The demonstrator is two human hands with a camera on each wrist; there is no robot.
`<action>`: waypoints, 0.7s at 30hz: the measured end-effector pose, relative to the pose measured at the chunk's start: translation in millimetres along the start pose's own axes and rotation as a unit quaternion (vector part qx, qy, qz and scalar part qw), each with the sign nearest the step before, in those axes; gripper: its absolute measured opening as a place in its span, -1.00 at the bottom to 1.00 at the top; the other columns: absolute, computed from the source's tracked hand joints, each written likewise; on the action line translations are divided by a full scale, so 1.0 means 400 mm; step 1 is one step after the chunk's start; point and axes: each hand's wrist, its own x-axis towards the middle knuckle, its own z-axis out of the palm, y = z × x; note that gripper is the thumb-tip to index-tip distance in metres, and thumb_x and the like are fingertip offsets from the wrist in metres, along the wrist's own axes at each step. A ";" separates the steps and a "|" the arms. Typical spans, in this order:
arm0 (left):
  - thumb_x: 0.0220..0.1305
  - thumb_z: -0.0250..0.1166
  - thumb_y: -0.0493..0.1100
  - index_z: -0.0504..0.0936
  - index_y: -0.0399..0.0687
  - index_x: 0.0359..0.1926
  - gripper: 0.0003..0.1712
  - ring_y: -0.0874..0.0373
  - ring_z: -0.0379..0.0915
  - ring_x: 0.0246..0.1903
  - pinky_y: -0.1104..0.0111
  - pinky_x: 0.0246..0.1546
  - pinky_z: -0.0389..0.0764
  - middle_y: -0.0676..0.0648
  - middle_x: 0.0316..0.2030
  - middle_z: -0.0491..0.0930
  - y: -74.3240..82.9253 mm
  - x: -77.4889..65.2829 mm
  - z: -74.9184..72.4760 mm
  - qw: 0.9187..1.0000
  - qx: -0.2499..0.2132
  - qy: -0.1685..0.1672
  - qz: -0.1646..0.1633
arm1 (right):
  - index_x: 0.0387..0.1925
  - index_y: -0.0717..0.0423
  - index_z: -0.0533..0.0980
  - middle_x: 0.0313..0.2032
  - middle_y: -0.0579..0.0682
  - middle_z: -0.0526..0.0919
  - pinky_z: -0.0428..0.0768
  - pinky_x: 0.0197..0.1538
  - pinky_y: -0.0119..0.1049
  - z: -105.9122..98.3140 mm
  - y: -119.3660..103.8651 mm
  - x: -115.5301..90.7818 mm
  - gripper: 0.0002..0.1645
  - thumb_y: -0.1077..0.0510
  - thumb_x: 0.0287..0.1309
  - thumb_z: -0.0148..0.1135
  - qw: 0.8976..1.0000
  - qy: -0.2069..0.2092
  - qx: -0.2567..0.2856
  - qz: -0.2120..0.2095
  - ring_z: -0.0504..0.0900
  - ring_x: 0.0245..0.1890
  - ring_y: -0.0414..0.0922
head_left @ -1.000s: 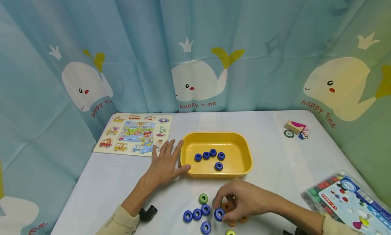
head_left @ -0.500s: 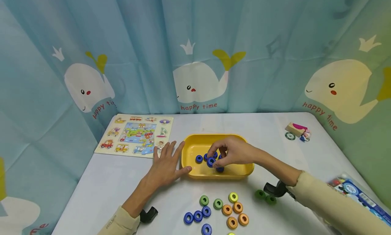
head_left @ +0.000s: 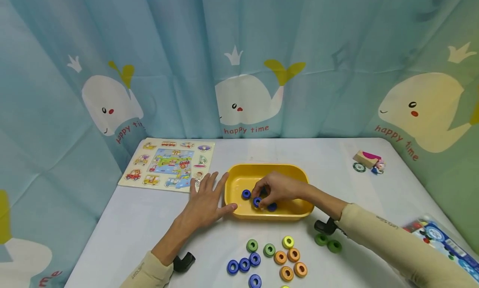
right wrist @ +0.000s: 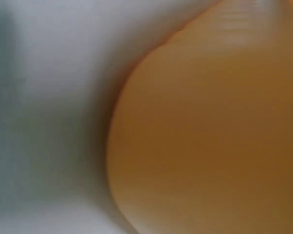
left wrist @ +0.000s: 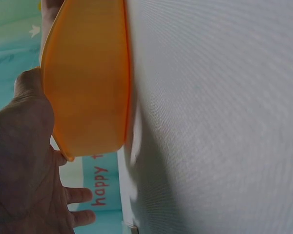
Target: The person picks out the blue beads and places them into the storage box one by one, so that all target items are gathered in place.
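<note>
Inside the yellow tray (head_left: pixel 269 216), my right hand (head_left: pixel 280 187) pinches a blue ring bead (head_left: pixel 255 202) between thumb and fingers, low near the tray floor. Another blue ring bead (head_left: pixel 246 194) lies to its left, and one (head_left: pixel 272 207) to its right; the hand hides part of the tray. At the tray's left end, my left hand (head_left: pixel 203 204) touches the rim, its fingers spread. The left wrist view shows that thumb against the edge of the tray (left wrist: pixel 85 83). Only the blurred tray wall (right wrist: pixel 200 136) fills the right wrist view, without fingers.
In front of the tray lie several blue rings (head_left: pixel 244 264), orange rings (head_left: pixel 286 274), green rings (head_left: pixel 269 250) and a yellow ring (head_left: pixel 287 242). A picture puzzle board (head_left: pixel 168 163) is at back left. A bead box (head_left: pixel 445 242) sits right, under the right sleeve; small toys (head_left: pixel 367 159) lie behind.
My right hand picked up a blue ring from the group in front, carried it over the tray, then lowered it inside. The left hand stayed at the rim.
</note>
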 end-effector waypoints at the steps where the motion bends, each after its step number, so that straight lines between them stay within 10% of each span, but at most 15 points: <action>1: 0.03 -0.10 0.59 -0.18 0.27 0.46 0.08 -0.15 -0.10 0.33 -0.29 0.15 -0.24 -0.15 0.37 0.02 0.000 0.000 0.001 1.000 0.000 0.001 0.001 | -0.24 -0.08 0.65 -0.34 -0.27 0.66 0.52 -0.38 -0.39 0.003 0.002 0.000 -0.71 -0.02 -0.07 0.43 1.000 -0.002 0.005 0.002 0.54 -0.43 -0.16; 21: 0.04 -0.07 0.57 -0.20 0.28 0.46 0.07 -0.13 -0.16 0.34 -0.28 0.16 -0.30 -0.15 0.38 0.01 -0.002 -0.004 0.000 1.000 -0.021 0.000 0.006 | -0.25 -0.09 0.66 -0.37 -0.33 0.63 0.52 -0.42 -0.42 0.003 -0.023 -0.025 -0.81 0.02 0.06 0.34 1.000 0.006 -0.008 0.006 0.52 -0.49 -0.26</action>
